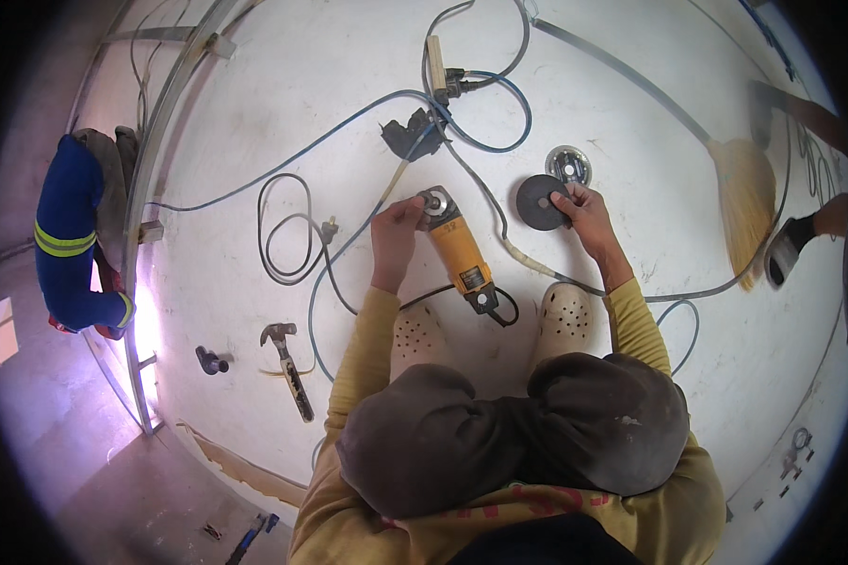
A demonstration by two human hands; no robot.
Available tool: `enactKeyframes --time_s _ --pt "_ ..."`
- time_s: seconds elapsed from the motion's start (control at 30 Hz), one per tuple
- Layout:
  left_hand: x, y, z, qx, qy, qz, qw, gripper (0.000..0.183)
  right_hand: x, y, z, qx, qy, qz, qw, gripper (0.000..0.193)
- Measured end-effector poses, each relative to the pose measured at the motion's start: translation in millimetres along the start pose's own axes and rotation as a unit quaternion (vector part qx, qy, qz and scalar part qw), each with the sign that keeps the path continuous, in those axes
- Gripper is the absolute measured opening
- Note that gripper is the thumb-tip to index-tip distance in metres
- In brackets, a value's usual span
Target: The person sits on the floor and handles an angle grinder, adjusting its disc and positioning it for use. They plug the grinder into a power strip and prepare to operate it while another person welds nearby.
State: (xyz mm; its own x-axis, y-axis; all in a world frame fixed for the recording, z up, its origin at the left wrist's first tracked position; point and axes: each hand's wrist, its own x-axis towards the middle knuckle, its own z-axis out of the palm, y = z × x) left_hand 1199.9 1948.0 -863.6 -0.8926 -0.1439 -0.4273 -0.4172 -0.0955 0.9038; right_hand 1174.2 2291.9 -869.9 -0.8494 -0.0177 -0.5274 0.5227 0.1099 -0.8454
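An orange angle grinder [460, 250] lies on the pale floor between my feet and hands, its spindle end pointing away from me. My left hand [398, 237] pinches at the grinder's metal head; whether a small part is also between the fingertips is hidden. In my right hand [590, 224] is a black grinding disc [539, 201], gripped at its right edge between thumb and fingers. Just beyond that disc a shiny round metal piece [569, 166] rests on the floor. The grinder's cord [509, 309] loops at its rear end.
A claw hammer [287, 369] and a small black handle [211, 360] lie at left. Blue and grey cables [349, 126] cross the floor around a socket block [450, 83]. A broom [740, 188] lies at right. A co-worker in blue [71, 202] bends beyond the metal frame; another person's foot [790, 247] is at right.
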Motion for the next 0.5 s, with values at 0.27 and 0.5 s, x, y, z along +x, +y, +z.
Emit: enactKeyframes --time_s 0.27,0.5 --pt "5.9 -11.1 9.8 0.051 0.036 0.007 0.998 0.030 -1.1 2.4 3.1 0.024 0.006 -0.001 1.000 0.018" --pt "3.3 -16.5 9.3 0.221 0.096 0.106 0.965 0.042 -3.6 -2.8 3.1 0.014 0.002 0.006 1.000 0.020"
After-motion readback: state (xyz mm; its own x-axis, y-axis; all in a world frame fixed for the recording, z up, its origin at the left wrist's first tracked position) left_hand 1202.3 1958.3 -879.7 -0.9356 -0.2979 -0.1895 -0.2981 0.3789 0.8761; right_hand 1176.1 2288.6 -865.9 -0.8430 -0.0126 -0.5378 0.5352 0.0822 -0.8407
